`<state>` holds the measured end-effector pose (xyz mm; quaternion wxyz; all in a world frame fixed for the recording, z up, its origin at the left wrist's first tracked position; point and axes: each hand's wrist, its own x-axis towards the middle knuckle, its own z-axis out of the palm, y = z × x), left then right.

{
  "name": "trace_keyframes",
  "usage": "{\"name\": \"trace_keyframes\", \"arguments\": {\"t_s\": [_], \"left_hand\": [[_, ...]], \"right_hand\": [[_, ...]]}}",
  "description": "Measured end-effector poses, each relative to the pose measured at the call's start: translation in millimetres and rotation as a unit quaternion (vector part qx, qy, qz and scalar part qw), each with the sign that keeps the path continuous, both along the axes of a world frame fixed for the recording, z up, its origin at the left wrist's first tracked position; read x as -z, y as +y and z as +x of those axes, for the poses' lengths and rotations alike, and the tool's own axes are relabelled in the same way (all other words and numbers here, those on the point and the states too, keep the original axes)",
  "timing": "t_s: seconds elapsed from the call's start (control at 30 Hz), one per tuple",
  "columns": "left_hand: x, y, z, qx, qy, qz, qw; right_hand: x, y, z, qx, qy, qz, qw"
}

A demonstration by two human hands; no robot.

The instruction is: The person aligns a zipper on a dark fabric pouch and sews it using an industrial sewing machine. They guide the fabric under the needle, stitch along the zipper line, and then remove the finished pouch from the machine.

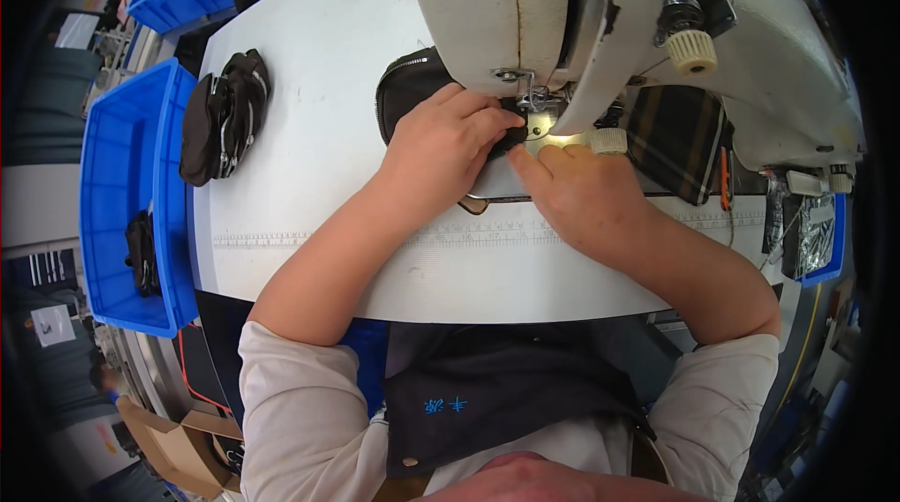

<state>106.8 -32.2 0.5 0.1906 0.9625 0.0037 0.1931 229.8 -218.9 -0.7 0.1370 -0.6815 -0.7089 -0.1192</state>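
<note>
A dark zippered pouch lies under the head of a white sewing machine, its curved edge showing zipper teeth. My left hand is closed on the pouch, with its fingertips pinching the dark cloth just left of the presser foot. On the other side of the cloth's near end, my right hand has its thumb and fingertips at the fabric edge, with the other fingers curled beside the lit needle plate. The pouch's middle is hidden under my left hand.
Dark zippered pouches sit at the table's left, beside a blue bin holding a dark item. To the right lie striped dark cloth and an orange-handled tool. A printed ruler runs along the white table.
</note>
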Motion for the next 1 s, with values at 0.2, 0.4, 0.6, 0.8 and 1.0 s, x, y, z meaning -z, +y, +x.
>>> {"name": "trace_keyframes", "arguments": {"t_s": [0.2, 0.4, 0.6, 0.8, 1.0], "left_hand": [[4, 0, 4, -0.038, -0.012, 0.022, 0.999], [-3, 6, 5, -0.023, -0.016, -0.006, 1.0], [0, 11, 6, -0.04, 0.007, -0.041, 0.998], [1, 15, 8, -0.008, 0.005, -0.06, 0.998], [4, 10, 8, -0.026, -0.018, 0.019, 0.999]], "right_hand": [[6, 3, 3, 0.02, -0.032, 0.03, 0.999], [6, 4, 6, 0.022, -0.016, 0.016, 1.0], [7, 4, 6, 0.018, 0.001, 0.015, 1.0], [9, 4, 7, 0.001, 0.013, 0.008, 1.0], [8, 6, 6, -0.001, 0.033, -0.002, 0.999]]}}
